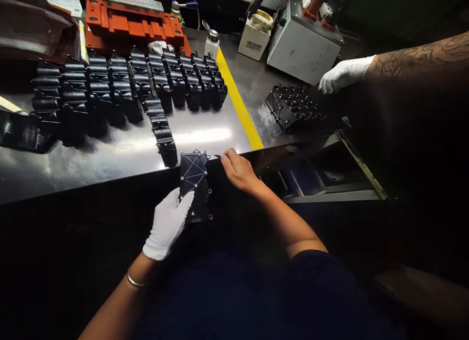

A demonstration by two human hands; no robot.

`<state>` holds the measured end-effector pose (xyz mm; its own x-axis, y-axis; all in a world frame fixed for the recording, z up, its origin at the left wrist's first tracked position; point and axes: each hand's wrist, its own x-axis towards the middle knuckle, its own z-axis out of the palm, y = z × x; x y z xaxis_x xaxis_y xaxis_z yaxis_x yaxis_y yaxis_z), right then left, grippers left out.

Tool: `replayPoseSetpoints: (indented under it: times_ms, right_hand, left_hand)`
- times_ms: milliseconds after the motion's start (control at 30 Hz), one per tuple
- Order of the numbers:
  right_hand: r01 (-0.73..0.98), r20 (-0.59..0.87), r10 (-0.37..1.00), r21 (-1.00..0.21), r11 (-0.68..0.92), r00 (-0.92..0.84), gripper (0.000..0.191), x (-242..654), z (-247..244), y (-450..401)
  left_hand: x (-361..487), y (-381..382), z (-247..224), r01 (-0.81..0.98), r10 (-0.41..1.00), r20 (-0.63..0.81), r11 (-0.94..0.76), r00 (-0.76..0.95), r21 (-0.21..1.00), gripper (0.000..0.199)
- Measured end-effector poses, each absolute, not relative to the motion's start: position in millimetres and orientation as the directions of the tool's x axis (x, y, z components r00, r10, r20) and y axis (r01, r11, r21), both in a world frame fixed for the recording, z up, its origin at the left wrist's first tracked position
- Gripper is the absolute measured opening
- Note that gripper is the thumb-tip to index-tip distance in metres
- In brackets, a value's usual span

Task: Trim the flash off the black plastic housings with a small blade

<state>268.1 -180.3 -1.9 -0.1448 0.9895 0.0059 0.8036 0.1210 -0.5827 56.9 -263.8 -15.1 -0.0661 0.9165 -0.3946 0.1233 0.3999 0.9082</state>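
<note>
My left hand, in a white glove, grips a flat black plastic part with crossed ribs and small round lugs along its right side. The part is held up just in front of the table edge. To its right, my bare right hand is closed in a pinch on a small dark pointed blade. The tip points left toward the part's upper corner, apart from it. The rest of the blade is hidden in my fingers. Just behind the part, a black ridged plastic piece lies on the metal table.
Rows of black ridged parts stand on the metal table. Behind them are an orange fixture and a pump bottle. Right of a yellow stripe, another person's gloved hand is near more black parts and a grey box.
</note>
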Motion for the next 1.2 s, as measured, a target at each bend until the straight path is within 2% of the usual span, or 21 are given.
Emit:
replayPoseSetpoints:
  times_ms: [100, 200, 400, 700, 833, 967, 1100, 1200]
  right_hand:
    - [0.854, 0.130, 0.954, -0.424, 0.300, -0.271, 0.024, 258, -3, -160]
    - [0.859, 0.221, 0.909, -0.309, 0.409, -0.353, 0.025, 250, -8, -154]
    - [0.874, 0.241, 0.883, -0.182, 0.450, -0.404, 0.031, 250, -9, -149]
    - [0.838, 0.237, 0.855, -0.199, 0.508, -0.461, 0.032, 256, -1, -137]
    - [0.809, 0.265, 0.860, -0.304, 0.503, -0.435, 0.032, 260, 0, -147]
    - [0.766, 0.232, 0.851, -0.371, 0.525, -0.472, 0.035, 268, 0, -169]
    - [0.747, 0.203, 0.828, -0.361, 0.559, -0.522, 0.038, 274, 1, -178]
    - [0.757, 0.201, 0.815, -0.301, 0.579, -0.544, 0.040, 275, 2, -176]
  left_hand:
    - [58, -264, -12, 0.171, 0.918, -0.389, 0.396, -0.072, 0.902, 0.041]
    - [59, -263, -10, 0.217, 0.922, -0.381, 0.385, -0.063, 0.897, 0.038]
    - [60, -259, -5, 0.252, 0.919, -0.388, 0.394, -0.073, 0.884, 0.037]
    - [57, -259, -5, 0.314, 0.932, -0.357, 0.358, -0.064, 0.879, 0.033]
    - [58, -259, -7, 0.281, 0.926, -0.371, 0.375, -0.069, 0.884, 0.032]
    - [60, -258, -9, 0.187, 0.918, -0.392, 0.396, -0.057, 0.899, 0.035]
    - [59, -257, -8, 0.254, 0.925, -0.374, 0.379, -0.072, 0.890, 0.035]
    - [58, -256, -7, 0.306, 0.924, -0.371, 0.380, -0.092, 0.873, 0.033]
